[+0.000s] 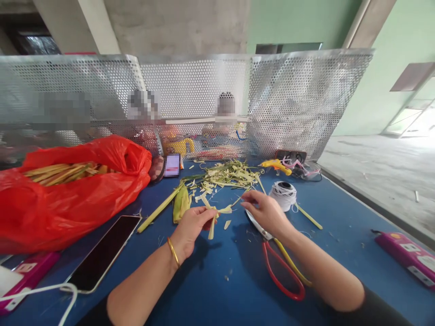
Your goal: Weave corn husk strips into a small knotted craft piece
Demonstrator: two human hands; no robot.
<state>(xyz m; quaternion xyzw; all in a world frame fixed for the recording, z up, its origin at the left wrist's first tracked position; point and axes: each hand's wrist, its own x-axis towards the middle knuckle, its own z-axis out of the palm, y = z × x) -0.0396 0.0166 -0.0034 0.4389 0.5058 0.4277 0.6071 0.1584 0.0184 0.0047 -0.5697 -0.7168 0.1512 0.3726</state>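
Note:
My left hand (199,222), with a gold bangle at the wrist, pinches a small bunch of pale green leaf strips (211,230) that stick out past the fingertips. To the right, my right hand (261,208) has thumb and fingers drawn together; what they hold, if anything, is too fine to make out. Beneath that hand and forearm lie scissors (283,276) with one red and one yellow handle. A spool of white string (283,195) stands just beyond the right hand. Behind both hands is a heap of cut leaf scraps (231,174), with a folded green husk (181,203) nearer the left hand.
A red plastic bag (112,199) of stalks fills the left side. A phone (105,253) and a long stalk (158,212) lie nearby. At back right are a yellow glue gun (277,166) and glasses (306,171). A perforated metal screen (197,81) borders the blue table (210,294); people sit behind.

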